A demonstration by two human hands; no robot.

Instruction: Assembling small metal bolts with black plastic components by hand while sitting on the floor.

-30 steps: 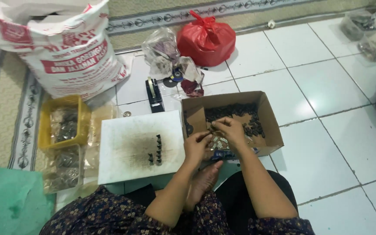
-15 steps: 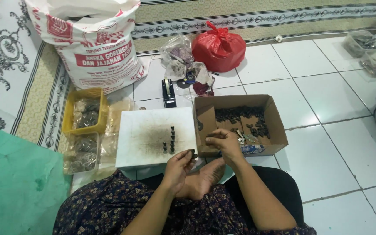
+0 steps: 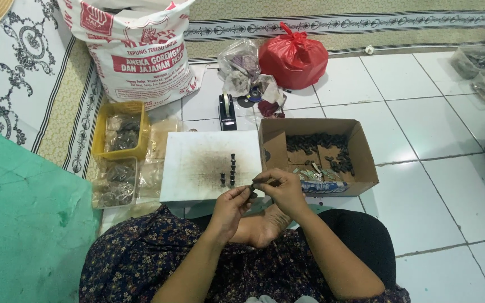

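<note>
We pinch one small dark part [image 3: 254,186] between left hand [image 3: 231,203] and right hand [image 3: 283,191]; a loose pinch could drop it.

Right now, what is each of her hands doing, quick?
Left hand: fingers pinched on a small dark part.
Right hand: fingers pinched on the same small dark part, just below the white board.

Red bag [image 3: 293,55], yellow tray [image 3: 101,147] (floral dark skirt [image 3: 158,258]).
</note>
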